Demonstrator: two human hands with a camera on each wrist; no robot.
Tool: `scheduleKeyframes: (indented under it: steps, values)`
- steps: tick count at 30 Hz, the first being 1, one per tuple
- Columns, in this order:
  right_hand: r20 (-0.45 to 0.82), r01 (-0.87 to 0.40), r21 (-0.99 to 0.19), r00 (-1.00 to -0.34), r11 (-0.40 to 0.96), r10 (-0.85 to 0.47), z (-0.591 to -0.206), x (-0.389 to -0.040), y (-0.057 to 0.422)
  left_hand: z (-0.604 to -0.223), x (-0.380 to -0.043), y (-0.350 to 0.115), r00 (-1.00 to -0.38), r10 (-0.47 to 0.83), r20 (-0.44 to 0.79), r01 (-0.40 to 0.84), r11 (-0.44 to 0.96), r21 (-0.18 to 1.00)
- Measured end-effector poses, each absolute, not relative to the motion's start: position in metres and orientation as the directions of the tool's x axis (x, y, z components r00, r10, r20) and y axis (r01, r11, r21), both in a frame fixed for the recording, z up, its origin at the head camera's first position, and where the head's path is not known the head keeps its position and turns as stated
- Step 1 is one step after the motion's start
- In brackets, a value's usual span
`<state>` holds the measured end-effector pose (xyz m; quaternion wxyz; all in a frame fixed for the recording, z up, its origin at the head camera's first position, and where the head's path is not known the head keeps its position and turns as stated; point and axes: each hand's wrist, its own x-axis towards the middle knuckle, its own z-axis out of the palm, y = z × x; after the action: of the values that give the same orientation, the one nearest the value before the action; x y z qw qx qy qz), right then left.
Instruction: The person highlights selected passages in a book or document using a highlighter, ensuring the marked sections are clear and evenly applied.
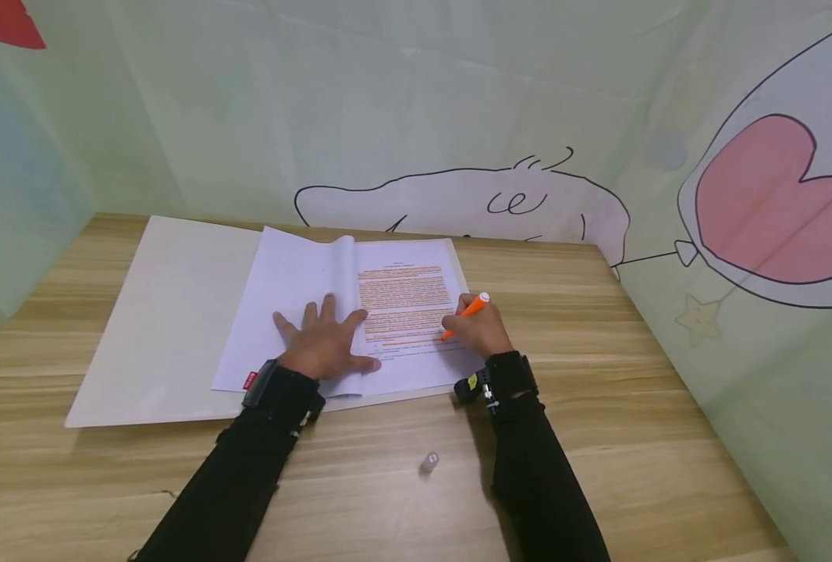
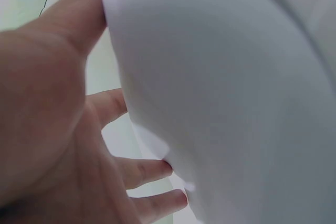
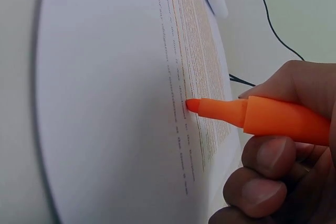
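Observation:
An orange highlighter (image 3: 283, 120) is pinched in my right hand (image 1: 482, 328), its tip at a line of print low on the right-hand page (image 1: 409, 371). Orange marking covers most of the printed lines above. My left hand (image 1: 322, 343) lies with fingers spread across the fold, pressing the blank left-hand page (image 1: 261, 312) and the inner edge of the printed one. In the left wrist view the fingers (image 2: 149, 174) are straight against the paper. The pages belong to an open white folder (image 1: 163, 312) that lies flat on the wooden table.
A small pale cap (image 1: 429, 462) stands on the table (image 1: 360, 499) in front of the folder, between the forearms. A cloth wall (image 1: 388, 94) with cartoon drawings rises behind the table and along its right side. A red label (image 1: 250, 380) marks the left page's lower corner.

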<state>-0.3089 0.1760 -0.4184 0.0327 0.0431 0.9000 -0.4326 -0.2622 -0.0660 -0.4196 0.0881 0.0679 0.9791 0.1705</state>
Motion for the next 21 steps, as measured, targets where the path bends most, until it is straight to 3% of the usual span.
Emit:
scheduleKeyframes:
  steps: [15,18,21]
  values:
    - [-0.096,0.111,-0.792,-0.994,0.600,0.058,-0.421,-0.310,0.184,-0.420,-0.262,-0.064,-0.975,0.169,-0.142,0.113,0.935,0.337]
    - [-0.145,0.151,-0.859,-0.988,0.490,0.050,-0.422,-0.312,0.189,-0.421,-0.263,-0.065,-0.975,0.169,-0.143,0.113,0.935,0.335]
    - [-0.232,0.233,-0.936,-0.972,0.265,0.037,-0.423,-0.313,0.198,-0.421,-0.263,-0.066,-0.976,0.168,-0.136,0.116,0.938,0.327]
